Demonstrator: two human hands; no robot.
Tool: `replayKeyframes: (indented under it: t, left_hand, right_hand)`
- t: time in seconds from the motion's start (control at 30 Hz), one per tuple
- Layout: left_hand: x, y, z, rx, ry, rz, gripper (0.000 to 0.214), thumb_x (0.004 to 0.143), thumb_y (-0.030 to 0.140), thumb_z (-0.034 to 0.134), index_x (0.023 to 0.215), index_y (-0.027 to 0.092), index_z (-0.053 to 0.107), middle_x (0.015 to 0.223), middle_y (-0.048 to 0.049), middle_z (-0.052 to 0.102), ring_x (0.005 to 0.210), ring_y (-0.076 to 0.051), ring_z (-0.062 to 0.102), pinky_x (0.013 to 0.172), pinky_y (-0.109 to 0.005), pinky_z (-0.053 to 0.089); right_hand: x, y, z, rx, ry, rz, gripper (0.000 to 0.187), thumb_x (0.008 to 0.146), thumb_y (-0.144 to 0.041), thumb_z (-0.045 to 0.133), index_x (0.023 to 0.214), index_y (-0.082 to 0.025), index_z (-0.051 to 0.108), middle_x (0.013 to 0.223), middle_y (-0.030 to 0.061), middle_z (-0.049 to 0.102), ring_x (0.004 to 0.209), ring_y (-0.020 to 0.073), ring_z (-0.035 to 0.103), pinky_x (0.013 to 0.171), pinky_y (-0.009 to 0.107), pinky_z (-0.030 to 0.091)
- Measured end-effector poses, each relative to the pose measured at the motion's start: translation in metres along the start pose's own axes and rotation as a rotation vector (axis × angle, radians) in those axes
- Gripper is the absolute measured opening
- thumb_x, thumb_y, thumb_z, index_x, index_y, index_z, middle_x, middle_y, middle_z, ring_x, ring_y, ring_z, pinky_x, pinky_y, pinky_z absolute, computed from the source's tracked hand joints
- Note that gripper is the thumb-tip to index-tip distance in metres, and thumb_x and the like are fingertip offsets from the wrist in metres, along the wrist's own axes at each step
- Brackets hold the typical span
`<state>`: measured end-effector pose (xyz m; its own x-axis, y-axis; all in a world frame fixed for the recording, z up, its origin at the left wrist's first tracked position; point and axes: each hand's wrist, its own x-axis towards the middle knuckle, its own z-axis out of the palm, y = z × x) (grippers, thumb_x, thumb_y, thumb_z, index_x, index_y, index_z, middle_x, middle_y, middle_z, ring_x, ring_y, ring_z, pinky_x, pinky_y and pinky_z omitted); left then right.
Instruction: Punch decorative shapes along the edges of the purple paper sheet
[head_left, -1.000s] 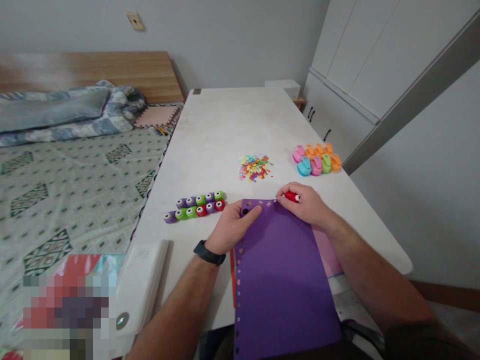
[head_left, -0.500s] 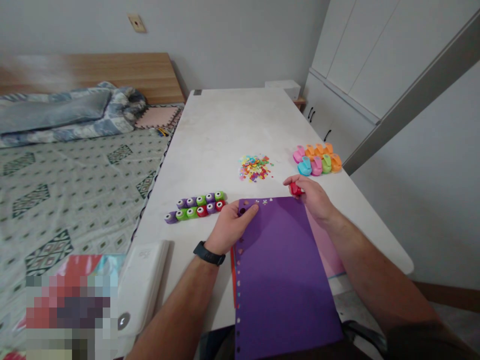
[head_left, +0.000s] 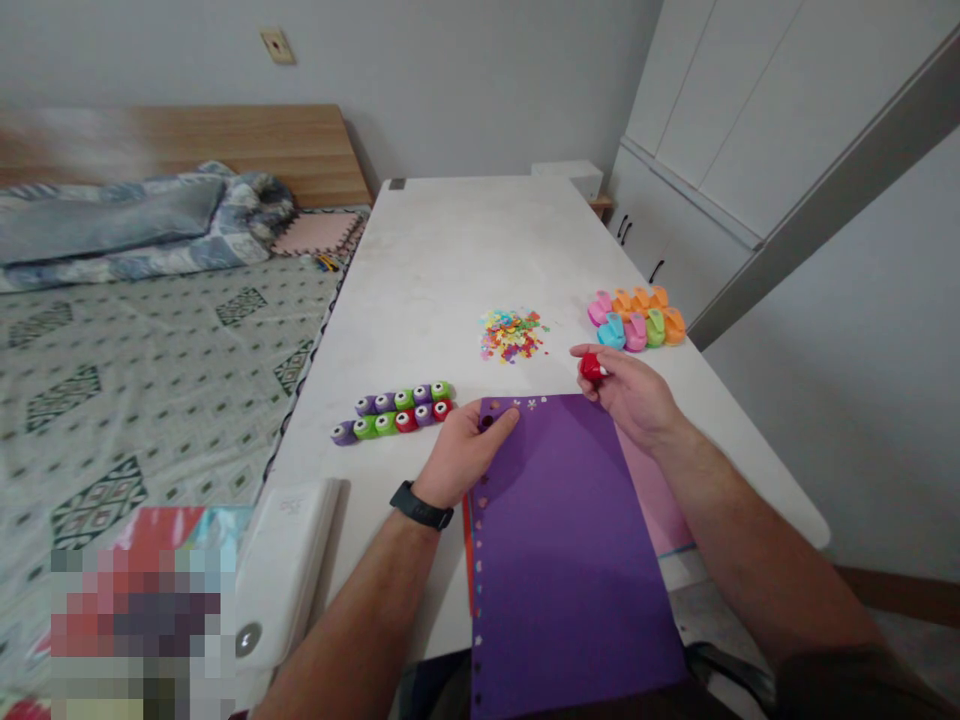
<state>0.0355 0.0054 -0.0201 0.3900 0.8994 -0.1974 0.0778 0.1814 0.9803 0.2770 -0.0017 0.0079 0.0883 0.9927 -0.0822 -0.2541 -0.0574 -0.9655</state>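
Observation:
My left hand (head_left: 471,448) grips the top left corner of a purple paper sheet (head_left: 574,540), thumb on top. Small shaped holes run down the sheet's left edge and along part of its top edge. Just beyond the top right corner, my right hand (head_left: 634,395) is closed around a small red craft punch (head_left: 593,367), held above the table and apart from the paper. Pink paper (head_left: 652,490) and a strip of red paper (head_left: 468,550) show from under the purple sheet.
Two rows of small purple, green and red punches (head_left: 394,412) stand left of the paper. Colourful paper cutouts (head_left: 511,335) lie piled beyond it. Larger punches (head_left: 637,320) sit at the right edge. A white device (head_left: 289,570) lies front left on the white table (head_left: 480,240), beside a bed (head_left: 172,380).
My right hand has lifted slightly and turned, moving the red punch a little away from the paper's top edge. The left hand and sheet stay in place.

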Motion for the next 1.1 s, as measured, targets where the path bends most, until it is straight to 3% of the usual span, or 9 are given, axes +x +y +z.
replayKeyframes:
  t: [0.27,0.63,0.87,1.1]
  left_hand:
    - [-0.001,0.003,0.000,0.008,-0.011,-0.002,0.037,0.086,0.051,0.069,0.095,0.016,0.071,0.086,-0.0050,0.073,0.065,-0.014,0.060,0.059,-0.025,0.045]
    - [0.000,0.001,-0.001,-0.010,0.003,0.006,0.038,0.083,0.052,0.072,0.096,0.016,0.074,0.089,-0.0066,0.075,0.068,-0.016,0.063,0.061,-0.027,0.048]
    - [0.000,0.001,-0.002,0.007,-0.008,0.020,0.035,0.085,0.051,0.070,0.093,0.016,0.072,0.084,-0.0048,0.073,0.066,-0.015,0.060,0.059,-0.025,0.045]
    - [0.000,-0.001,-0.001,0.001,-0.004,0.022,0.039,0.084,0.052,0.070,0.098,0.016,0.074,0.092,-0.0072,0.076,0.072,-0.017,0.064,0.063,-0.027,0.049]
  right_hand:
    - [0.002,0.007,-0.004,-0.083,-0.025,-0.036,0.036,0.084,-0.046,0.075,0.110,-0.022,0.069,0.088,0.0020,0.065,0.075,0.0132,0.058,0.060,0.026,0.041]
    - [0.006,0.012,-0.008,-0.180,0.004,-0.090,0.036,0.082,-0.049,0.077,0.105,-0.021,0.070,0.083,0.0020,0.066,0.074,0.0146,0.061,0.064,0.027,0.047]
    - [0.011,0.014,-0.010,-0.141,0.073,-0.084,0.035,0.079,-0.047,0.080,0.099,-0.020,0.071,0.083,0.0015,0.066,0.070,0.0130,0.060,0.063,0.026,0.047]
    - [0.013,0.013,-0.009,-0.090,0.109,-0.064,0.040,0.077,-0.051,0.080,0.102,-0.021,0.071,0.085,0.0025,0.067,0.071,0.0141,0.062,0.062,0.028,0.048]
